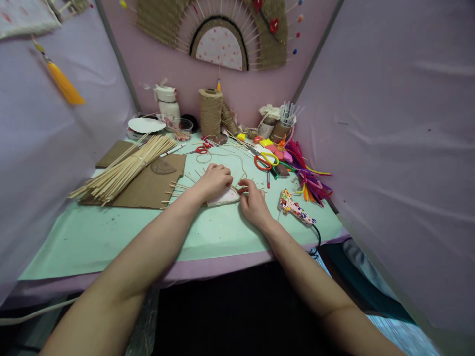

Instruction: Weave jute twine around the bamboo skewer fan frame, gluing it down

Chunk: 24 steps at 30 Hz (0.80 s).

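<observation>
My left hand (214,181) lies curled on top of a small half-round craft piece (224,197) with thin wooden sticks fanning out from it on the mint-green table mat (111,232). It presses the piece down. My right hand (253,199) sits just to the right, its fingers pinched at the piece's edge where a strand of jute twine (237,163) runs. What the fingertips grip is too small to make out.
A bundle of bamboo sticks (126,168) lies on brown cardboard (148,188) at the left. A patterned glue gun (295,207) lies right of my hands. Scissors (265,160), pipe cleaners (308,173), a twine spool (210,111) and jars stand at the back. Fabric walls enclose the table.
</observation>
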Motion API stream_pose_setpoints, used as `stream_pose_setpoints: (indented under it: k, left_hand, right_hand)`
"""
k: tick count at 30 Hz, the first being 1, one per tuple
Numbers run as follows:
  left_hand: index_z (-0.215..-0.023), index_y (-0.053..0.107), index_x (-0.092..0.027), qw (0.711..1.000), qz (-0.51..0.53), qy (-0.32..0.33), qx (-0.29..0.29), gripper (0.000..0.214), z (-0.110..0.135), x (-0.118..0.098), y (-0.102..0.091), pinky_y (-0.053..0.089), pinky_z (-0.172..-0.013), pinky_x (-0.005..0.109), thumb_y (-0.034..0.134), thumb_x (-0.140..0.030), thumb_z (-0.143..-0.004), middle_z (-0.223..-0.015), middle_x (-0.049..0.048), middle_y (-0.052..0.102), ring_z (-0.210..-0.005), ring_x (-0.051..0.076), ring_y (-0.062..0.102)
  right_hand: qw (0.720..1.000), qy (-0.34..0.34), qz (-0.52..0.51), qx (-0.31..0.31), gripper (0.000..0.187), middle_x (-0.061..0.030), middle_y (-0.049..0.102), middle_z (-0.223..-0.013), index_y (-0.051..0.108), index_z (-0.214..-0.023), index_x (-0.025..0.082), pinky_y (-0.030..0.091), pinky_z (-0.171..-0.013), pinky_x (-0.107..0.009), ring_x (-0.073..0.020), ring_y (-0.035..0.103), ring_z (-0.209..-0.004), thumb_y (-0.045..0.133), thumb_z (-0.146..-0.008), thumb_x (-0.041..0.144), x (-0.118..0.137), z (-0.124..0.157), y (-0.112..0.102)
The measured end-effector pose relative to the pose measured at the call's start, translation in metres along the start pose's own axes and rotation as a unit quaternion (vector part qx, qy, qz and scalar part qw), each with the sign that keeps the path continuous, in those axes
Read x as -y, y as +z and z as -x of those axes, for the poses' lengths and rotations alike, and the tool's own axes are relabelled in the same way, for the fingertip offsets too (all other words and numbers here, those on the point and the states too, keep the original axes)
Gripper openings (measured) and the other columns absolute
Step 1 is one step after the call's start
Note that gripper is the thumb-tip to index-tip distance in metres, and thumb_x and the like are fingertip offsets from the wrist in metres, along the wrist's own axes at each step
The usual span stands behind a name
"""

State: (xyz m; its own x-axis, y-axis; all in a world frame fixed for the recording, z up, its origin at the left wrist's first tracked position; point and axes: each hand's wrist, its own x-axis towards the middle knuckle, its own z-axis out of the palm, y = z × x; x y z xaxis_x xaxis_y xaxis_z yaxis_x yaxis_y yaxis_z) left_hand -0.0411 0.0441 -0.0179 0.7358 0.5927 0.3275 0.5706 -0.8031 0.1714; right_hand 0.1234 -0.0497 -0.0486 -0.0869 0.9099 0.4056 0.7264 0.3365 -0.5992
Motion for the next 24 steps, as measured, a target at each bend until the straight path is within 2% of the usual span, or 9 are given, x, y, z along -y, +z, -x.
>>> stream_pose_setpoints:
  k: [6,12,16,20,24]
  left_hand:
    - [-0.072,0.068,-0.019,0.999,-0.034,0.003,0.013,0.018,0.002,-0.001,-0.003,0.032,-0.084,0.043,0.055,-0.012,-0.08,-0.088,0.0097,0.066,-0.093,0.025,0.053]
    - [-0.075,0.066,-0.018,0.998,-0.054,0.008,0.013,0.016,0.003,0.001,0.0,0.033,-0.082,0.041,0.053,-0.016,-0.084,-0.086,0.0087,0.066,-0.092,0.025,0.054]
    - [-0.076,0.066,-0.018,0.998,-0.059,0.006,0.017,0.016,0.004,0.001,0.0,0.033,-0.082,0.041,0.052,-0.017,-0.085,-0.086,0.0079,0.066,-0.094,0.025,0.055]
    - [-0.078,0.066,-0.018,0.998,-0.065,-0.002,0.027,0.016,0.004,0.0,-0.001,0.034,-0.082,0.042,0.052,-0.018,-0.086,-0.087,0.0083,0.067,-0.095,0.025,0.056]
    - [-0.08,0.066,-0.018,0.998,-0.063,-0.003,0.028,0.017,0.004,0.001,0.0,0.034,-0.082,0.042,0.05,-0.018,-0.086,-0.089,0.0086,0.067,-0.095,0.026,0.056]
  right_hand:
    - [0.997,-0.027,0.017,-0.073,0.043,-0.0133,0.054,-0.117,0.044,-0.121,0.018,0.041,-0.091,-0.042,-0.0232,0.057,-0.107,0.04,-0.079,0.007,0.003,0.001,-0.001]
    - [0.996,-0.077,-0.051,-0.017,0.048,-0.0143,0.041,-0.128,0.042,-0.123,0.02,0.048,-0.095,-0.041,-0.0179,0.063,-0.098,0.038,-0.08,0.001,0.0,-0.001,0.004]
    - [0.995,-0.068,-0.07,-0.021,0.05,-0.0139,0.036,-0.133,0.04,-0.126,0.024,0.048,-0.099,-0.043,-0.0187,0.062,-0.104,0.04,-0.081,0.001,-0.002,0.0,0.007]
    - [0.994,-0.083,-0.066,0.002,0.052,-0.0128,0.037,-0.135,0.039,-0.127,0.025,0.046,-0.104,-0.045,-0.0204,0.058,-0.114,0.041,-0.081,0.002,-0.001,-0.002,0.009]
    - [0.994,-0.081,-0.069,-0.031,0.051,-0.0135,0.036,-0.135,0.039,-0.126,0.024,0.045,-0.106,-0.045,-0.0213,0.052,-0.121,0.039,-0.08,0.001,0.0,-0.001,0.006]
